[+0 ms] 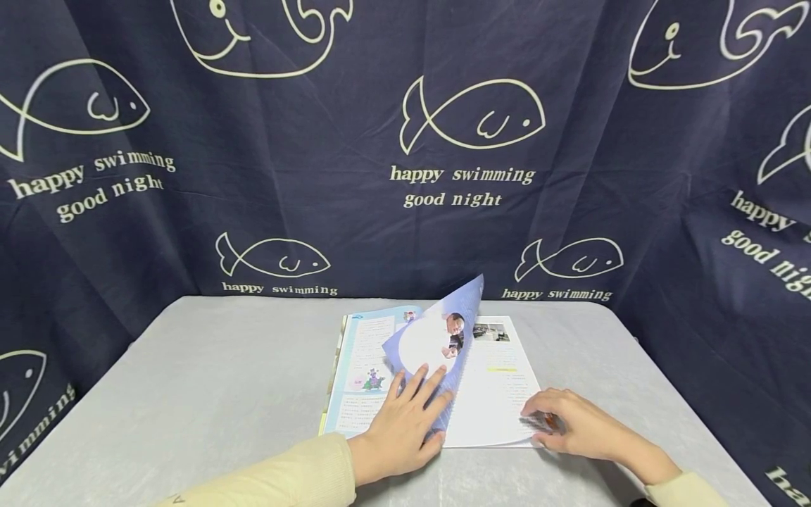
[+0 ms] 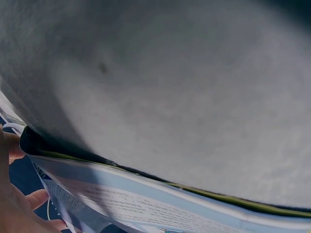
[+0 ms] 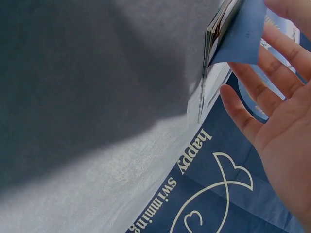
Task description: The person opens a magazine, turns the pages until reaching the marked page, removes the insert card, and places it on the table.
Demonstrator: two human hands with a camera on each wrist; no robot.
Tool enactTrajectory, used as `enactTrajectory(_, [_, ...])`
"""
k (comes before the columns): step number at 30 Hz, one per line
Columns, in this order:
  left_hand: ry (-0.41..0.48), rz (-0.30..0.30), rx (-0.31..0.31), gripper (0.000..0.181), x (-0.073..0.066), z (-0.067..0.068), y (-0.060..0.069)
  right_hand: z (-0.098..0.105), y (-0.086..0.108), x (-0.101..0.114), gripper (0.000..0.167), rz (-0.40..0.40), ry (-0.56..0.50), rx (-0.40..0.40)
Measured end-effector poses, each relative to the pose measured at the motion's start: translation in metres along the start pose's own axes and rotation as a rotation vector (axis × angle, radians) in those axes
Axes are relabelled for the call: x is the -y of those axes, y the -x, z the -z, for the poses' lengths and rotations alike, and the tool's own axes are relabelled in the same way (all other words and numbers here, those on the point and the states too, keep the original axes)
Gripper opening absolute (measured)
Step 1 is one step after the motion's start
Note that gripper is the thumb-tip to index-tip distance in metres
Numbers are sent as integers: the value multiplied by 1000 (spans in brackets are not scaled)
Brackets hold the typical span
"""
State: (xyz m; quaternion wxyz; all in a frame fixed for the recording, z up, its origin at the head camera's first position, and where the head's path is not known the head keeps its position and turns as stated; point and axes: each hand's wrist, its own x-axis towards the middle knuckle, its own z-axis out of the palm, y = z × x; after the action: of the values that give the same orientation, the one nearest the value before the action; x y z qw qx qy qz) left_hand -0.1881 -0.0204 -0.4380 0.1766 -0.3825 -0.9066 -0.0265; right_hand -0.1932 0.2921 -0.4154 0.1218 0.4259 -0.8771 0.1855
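An open magazine (image 1: 500, 408) lies on the grey-covered table. One blue-and-white page (image 1: 412, 345) stands partly raised and curls over toward the left pages, its top corner pointing up. My left hand (image 1: 399, 429) rests on this page near the spine with its fingers spread. The left wrist view shows the magazine's edge (image 2: 146, 189) side-on, beside part of the hand (image 2: 19, 204). At the lower right corner of the magazine is my right hand (image 1: 576, 426), fingers bent loosely and thumb apart from them. In the right wrist view its fingers (image 3: 272, 99) extend beside a blue page corner (image 3: 240, 39).
The table (image 1: 241, 373) has a pale grey cloth and extends to both sides of the magazine. A dark blue curtain (image 1: 355, 176) with white fish drawings and lettering hangs behind and at the sides. A small black item (image 1: 643, 503) shows at the right wrist.
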Motion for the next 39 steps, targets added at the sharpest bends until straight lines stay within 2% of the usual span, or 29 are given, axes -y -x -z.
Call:
enactTrajectory(17, [-14, 30, 1, 52, -1, 1, 2, 0, -1, -3, 29, 38, -25, -53])
enactTrajectory(27, [-13, 45, -46, 50, 0, -1, 3, 0, -1, -5, 29, 50, -8, -67])
enactTrajectory(39, [-13, 44, -28, 47, 1, -2, 3, -1, -1, -7, 30, 62, -14, -67])
